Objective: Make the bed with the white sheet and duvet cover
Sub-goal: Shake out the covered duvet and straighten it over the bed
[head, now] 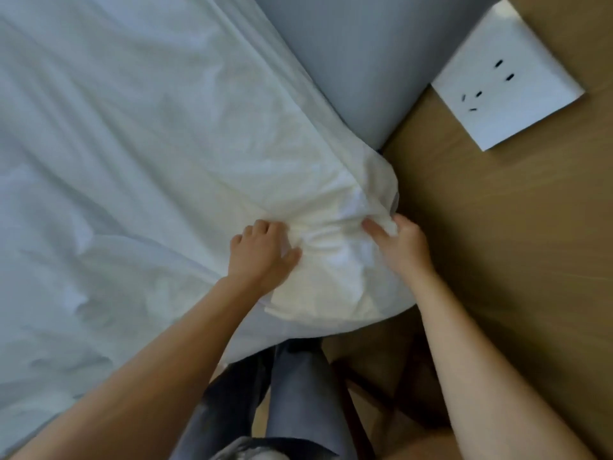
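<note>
A wrinkled white sheet (132,144) covers the bed and bunches up over the mattress corner near me. My left hand (262,254) lies on that corner, its fingers curled into a fold of the sheet. Just to its right, my right hand (403,244) pinches the sheet's bunched edge between thumb and fingers at the very tip of the corner. I see no separate duvet cover.
A grey padded headboard (358,61) stands behind the corner. A wooden wall panel (497,227) with a white socket plate (507,78) runs close along the right. My jeans-clad legs (292,393) stand against the bed's edge, beside a dark wooden frame (381,386).
</note>
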Motion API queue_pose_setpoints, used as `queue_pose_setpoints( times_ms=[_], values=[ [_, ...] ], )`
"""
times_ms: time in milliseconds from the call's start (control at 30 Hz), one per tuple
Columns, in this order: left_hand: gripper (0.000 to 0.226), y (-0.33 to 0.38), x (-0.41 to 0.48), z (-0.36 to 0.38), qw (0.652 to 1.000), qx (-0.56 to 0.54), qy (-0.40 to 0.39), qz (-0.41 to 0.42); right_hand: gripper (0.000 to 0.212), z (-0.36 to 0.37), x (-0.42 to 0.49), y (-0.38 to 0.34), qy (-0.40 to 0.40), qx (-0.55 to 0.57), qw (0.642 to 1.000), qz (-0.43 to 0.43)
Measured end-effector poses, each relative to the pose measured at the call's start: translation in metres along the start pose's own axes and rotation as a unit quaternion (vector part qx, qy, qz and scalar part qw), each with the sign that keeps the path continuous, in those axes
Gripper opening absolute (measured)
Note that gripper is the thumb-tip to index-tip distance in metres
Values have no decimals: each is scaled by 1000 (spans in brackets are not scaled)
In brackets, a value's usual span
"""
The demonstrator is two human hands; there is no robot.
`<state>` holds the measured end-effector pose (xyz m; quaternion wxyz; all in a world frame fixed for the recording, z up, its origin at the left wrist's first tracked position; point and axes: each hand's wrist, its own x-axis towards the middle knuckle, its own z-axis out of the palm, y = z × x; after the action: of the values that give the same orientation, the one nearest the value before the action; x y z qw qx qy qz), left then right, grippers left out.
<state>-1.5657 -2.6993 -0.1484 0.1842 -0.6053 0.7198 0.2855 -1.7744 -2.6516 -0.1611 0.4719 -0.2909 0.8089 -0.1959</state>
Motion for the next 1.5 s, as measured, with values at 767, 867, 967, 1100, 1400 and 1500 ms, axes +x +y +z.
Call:
queue_pose_setpoints(
  times_ms=[767, 867, 967, 1100, 1400, 1500],
  values=[
    [21, 15, -23, -72, 780, -604, 75, -145, 59, 76, 1, -132, -138, 96, 984, 51],
    [21, 5, -31, -73, 757, -627, 95, -156, 21, 85, 0, -125, -52, 111, 992, -10],
    [20, -3, -37, -72, 756, -628, 116, -145, 29, 69, 4, -93, 73, 76, 994, -25],
    [18, -2, -41, -71, 777, -610, 95, -123, 21, 70, 3, -79, -70, -193, 977, -54],
    [24, 12, -26, -71, 849, -518, 70, -73, 74, 69, -2, -167, -180, 148, 972, -32],
    [20, 9, -22, -73, 860, -505, 56, -55, 86, 89, 12, -200, -153, 51, 986, -40]
  ],
)
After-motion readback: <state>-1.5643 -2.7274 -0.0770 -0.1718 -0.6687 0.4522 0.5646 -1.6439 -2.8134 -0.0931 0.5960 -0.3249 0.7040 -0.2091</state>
